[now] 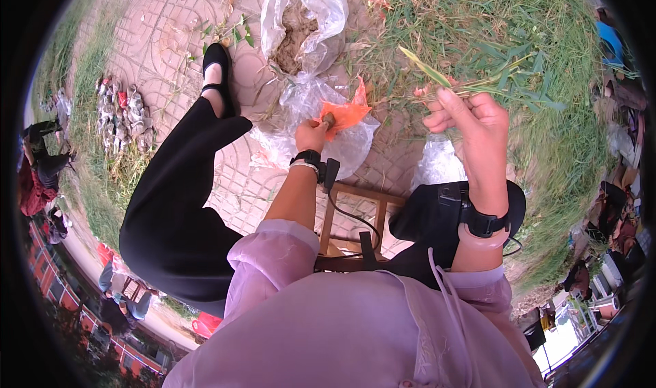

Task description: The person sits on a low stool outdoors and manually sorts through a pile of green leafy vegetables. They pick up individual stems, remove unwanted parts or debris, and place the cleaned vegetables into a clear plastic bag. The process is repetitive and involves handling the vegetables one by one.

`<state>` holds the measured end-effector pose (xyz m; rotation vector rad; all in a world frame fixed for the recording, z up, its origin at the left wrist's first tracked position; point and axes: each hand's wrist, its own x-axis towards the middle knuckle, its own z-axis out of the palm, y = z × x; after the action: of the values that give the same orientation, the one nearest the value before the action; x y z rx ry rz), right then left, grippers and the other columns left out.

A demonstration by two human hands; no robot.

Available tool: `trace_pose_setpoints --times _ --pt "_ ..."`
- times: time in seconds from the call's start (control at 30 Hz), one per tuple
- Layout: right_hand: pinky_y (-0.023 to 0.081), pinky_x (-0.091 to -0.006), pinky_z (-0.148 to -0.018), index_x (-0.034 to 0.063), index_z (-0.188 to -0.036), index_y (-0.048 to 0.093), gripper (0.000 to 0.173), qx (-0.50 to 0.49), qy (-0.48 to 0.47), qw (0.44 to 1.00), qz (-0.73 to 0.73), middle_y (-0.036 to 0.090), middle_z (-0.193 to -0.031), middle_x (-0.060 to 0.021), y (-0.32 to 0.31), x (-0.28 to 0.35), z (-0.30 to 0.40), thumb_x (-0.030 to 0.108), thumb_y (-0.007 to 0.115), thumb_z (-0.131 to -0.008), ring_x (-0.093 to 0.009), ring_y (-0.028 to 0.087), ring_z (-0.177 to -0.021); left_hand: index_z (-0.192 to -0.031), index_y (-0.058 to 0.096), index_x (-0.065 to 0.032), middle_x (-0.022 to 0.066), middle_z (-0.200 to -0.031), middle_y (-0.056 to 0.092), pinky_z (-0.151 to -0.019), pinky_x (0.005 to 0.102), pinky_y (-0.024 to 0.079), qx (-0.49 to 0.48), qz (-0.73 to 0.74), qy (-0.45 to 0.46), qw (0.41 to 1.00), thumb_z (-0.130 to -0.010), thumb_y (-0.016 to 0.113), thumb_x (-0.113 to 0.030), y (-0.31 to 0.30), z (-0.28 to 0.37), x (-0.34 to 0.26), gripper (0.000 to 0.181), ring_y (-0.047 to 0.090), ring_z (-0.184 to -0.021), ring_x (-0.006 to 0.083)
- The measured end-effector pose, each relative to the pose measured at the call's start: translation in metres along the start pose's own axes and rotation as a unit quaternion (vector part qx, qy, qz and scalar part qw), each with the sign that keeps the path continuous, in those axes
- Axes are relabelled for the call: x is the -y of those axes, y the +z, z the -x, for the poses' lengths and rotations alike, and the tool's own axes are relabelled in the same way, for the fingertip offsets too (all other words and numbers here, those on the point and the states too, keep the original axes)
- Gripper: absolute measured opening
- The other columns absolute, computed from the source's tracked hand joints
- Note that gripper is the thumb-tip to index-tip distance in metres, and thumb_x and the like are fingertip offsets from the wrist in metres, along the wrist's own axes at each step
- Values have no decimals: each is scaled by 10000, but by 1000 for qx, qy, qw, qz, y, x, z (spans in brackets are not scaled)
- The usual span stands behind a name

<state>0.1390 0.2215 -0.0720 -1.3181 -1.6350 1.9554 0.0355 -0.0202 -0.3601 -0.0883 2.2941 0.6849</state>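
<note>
My left hand [311, 134] is at the middle, its thumb and fingers closed on a small brown lump [328, 118] that looks like clay or mud, against an orange plastic sheet [351, 114]. Beneath them lies a crumpled clear plastic bag [353, 150]. On the right, my right hand [469, 111] pinches a few green plant stems with long narrow leaves [505, 75]; one yellow-green leaf points to the upper left. Beyond my left hand stands an open clear bag [330, 27] holding brown, mud-like material [294, 37].
Cut grass [461, 14] covers the ground at the upper right. Patterned paving [174, 44] lies on the left, with wrapped bundles [123, 114]. A wooden stool [353, 191] is between my legs. Another clear plastic bag [438, 160] lies near my right knee. People sit at the far left.
</note>
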Motion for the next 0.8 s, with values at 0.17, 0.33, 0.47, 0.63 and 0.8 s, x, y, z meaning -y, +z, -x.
trace_pose_setpoints --times 0.17,0.33,0.47,0.63,0.8 --pt "535 -263 -582 -62 -933 621 184 10 4 1000 3 678 -811 -153 6 -5 -3 114 655 -895 -188 675 -654 -824 688 -37 151 -765 681 -687 370 517 -45 18 35 998 -752 711 -193 4 -8 13 173 671 -729 296" --pt "535 -262 -583 -60 -927 621 176 20 6 1000 19 682 -807 -151 10 -9 -2 109 655 -894 -182 676 -660 -813 669 -1 134 -733 668 -665 355 510 -40 129 79 988 -753 703 -140 3 -13 26 154 653 -689 240" --pt "534 -260 -586 -59 -929 623 173 20 5 1000 23 682 -804 -146 10 -12 -2 108 652 -896 -175 675 -662 -825 663 21 118 -753 671 -667 332 509 6 230 22 973 -775 700 -130 -2 -7 13 163 643 -713 181" --pt "531 -258 -590 -52 -936 627 176 17 14 999 29 682 -804 -137 14 -11 -2 117 655 -895 -169 670 -658 -838 667 36 104 -752 671 -678 319 512 -7 220 9 975 -787 711 -158 4 -11 9 205 643 -718 167" --pt "530 -259 -592 -52 -924 626 177 24 12 999 26 682 -805 -140 15 -16 -4 120 655 -895 -169 669 -657 -805 667 52 86 -713 657 -634 309 492 36 206 -25 978 -780 688 -158 10 -27 15 212 618 -681 156"
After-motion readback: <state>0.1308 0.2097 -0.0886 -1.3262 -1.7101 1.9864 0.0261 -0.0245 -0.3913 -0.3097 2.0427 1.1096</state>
